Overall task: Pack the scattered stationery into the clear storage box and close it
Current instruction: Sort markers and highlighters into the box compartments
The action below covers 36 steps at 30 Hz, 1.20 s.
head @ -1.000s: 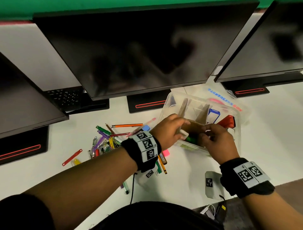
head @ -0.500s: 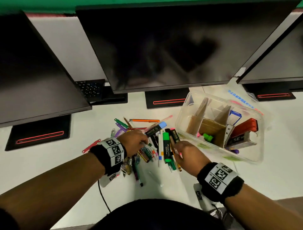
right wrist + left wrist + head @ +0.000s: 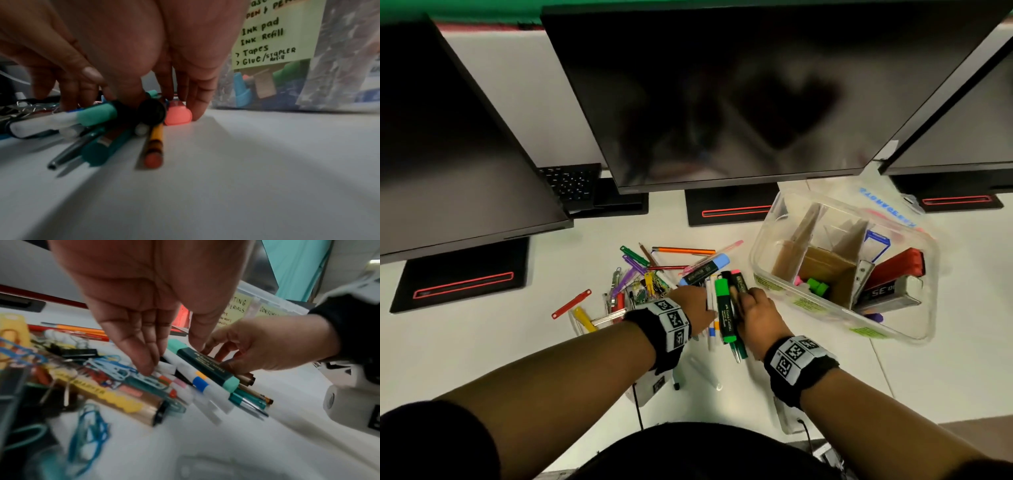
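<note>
From the head view, a smooth white desk [image 3: 893, 370] carries a heap of pens, markers and clips. The left hand [image 3: 693, 308] lies over white plastic markers [image 3: 710, 294], fingers hidden from here. The right hand [image 3: 755, 315] curls round a bundle beside a green highlighter [image 3: 724, 308], a flat-sided bar with a dark printed barrel. Just to the right stands the clear storage box [image 3: 774, 219], open, thin glossy plastic with rounded corners, split by brown cardboard dividers [image 3: 828, 263]; a red stapler [image 3: 893, 270] lies inside.

In the left wrist view, the left hand [image 3: 144, 296] has straight fingers [image 3: 141, 356] held together, tips pressing a white marker [image 3: 197, 376] with blue and orange bands. Wire paper clips [image 3: 111, 368] and a black binder clip [image 3: 76, 352] lie blurred beside them.

In the right wrist view, the right hand [image 3: 131, 48] bends its fingers down around round barrels: a teal-capped highlighter [image 3: 96, 115], a black cap, a yellow pencil [image 3: 155, 142] with a pink eraser. A yellow handwritten note [image 3: 273, 35] sticks to the box wall.
</note>
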Each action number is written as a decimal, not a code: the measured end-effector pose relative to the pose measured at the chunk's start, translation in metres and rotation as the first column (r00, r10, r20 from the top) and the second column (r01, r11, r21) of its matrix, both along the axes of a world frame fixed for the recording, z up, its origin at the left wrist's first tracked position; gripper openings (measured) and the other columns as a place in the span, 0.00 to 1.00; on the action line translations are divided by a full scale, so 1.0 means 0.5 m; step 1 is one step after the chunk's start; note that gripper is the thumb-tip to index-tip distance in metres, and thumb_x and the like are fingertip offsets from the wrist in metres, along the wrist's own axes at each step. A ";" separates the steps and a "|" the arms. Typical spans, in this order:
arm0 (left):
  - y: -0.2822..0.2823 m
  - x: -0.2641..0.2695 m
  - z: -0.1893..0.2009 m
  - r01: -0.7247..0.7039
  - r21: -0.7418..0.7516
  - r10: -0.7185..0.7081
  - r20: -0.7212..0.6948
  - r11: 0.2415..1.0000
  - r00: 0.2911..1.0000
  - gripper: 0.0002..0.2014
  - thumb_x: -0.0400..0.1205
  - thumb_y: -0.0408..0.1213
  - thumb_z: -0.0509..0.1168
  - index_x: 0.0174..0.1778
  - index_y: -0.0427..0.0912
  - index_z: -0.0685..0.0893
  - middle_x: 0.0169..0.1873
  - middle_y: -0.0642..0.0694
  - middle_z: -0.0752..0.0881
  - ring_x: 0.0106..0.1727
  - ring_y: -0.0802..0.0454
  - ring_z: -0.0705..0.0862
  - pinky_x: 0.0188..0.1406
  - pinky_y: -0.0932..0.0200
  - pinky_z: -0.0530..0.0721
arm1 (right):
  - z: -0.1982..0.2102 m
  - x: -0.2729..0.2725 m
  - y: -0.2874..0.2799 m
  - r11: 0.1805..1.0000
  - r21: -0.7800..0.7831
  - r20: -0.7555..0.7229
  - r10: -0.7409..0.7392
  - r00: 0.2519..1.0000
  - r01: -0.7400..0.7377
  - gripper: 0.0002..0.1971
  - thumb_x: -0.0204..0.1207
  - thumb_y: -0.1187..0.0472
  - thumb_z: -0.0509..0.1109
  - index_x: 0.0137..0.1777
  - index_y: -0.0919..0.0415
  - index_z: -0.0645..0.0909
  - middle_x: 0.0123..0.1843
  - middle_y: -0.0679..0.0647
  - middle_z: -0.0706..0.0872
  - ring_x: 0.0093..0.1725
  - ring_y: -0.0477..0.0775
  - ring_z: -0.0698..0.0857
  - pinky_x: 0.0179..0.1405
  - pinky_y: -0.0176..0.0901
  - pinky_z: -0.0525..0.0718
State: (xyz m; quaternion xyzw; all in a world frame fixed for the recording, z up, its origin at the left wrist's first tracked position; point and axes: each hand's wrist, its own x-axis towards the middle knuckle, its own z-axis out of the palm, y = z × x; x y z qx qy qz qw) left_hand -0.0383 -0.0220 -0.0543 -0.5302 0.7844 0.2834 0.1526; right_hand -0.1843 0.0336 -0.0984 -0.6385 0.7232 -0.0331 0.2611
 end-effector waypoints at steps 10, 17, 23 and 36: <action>-0.020 -0.071 -0.028 -0.118 0.056 0.119 -0.013 0.991 0.993 0.15 0.71 0.49 0.67 0.45 0.42 0.82 0.34 0.47 0.82 0.32 0.49 0.81 0.26 0.62 0.73 | 0.008 0.000 -0.014 0.992 0.091 0.079 -0.096 0.992 0.088 0.25 0.74 0.63 0.66 0.71 0.65 0.68 0.62 0.65 0.77 0.62 0.67 0.78 0.61 0.49 0.76; -0.004 -0.068 -0.039 -0.214 0.052 0.217 -0.060 0.975 0.974 0.13 0.76 0.44 0.67 0.52 0.41 0.78 0.46 0.43 0.86 0.43 0.47 0.83 0.37 0.59 0.77 | 0.001 0.027 -0.025 0.983 0.128 0.018 -0.135 0.991 0.132 0.14 0.75 0.65 0.64 0.60 0.67 0.73 0.60 0.66 0.80 0.58 0.65 0.81 0.56 0.48 0.79; 0.002 -0.051 -0.059 -0.204 0.025 0.204 -0.006 0.979 0.979 0.11 0.81 0.35 0.62 0.59 0.38 0.77 0.56 0.40 0.84 0.59 0.43 0.84 0.50 0.58 0.78 | 0.010 0.039 -0.037 0.979 0.136 0.021 -0.156 0.987 0.152 0.13 0.78 0.59 0.63 0.59 0.66 0.72 0.57 0.64 0.84 0.57 0.65 0.83 0.52 0.47 0.79; -0.024 -0.015 -0.044 -0.295 0.200 0.289 0.062 0.934 0.955 0.28 0.77 0.41 0.66 0.71 0.33 0.70 0.49 0.41 0.80 0.50 0.42 0.82 0.42 0.58 0.77 | 0.043 0.020 -0.049 0.892 0.322 0.093 -0.362 0.927 0.316 0.10 0.69 0.62 0.71 0.50 0.63 0.80 0.52 0.63 0.88 0.48 0.61 0.85 0.42 0.42 0.80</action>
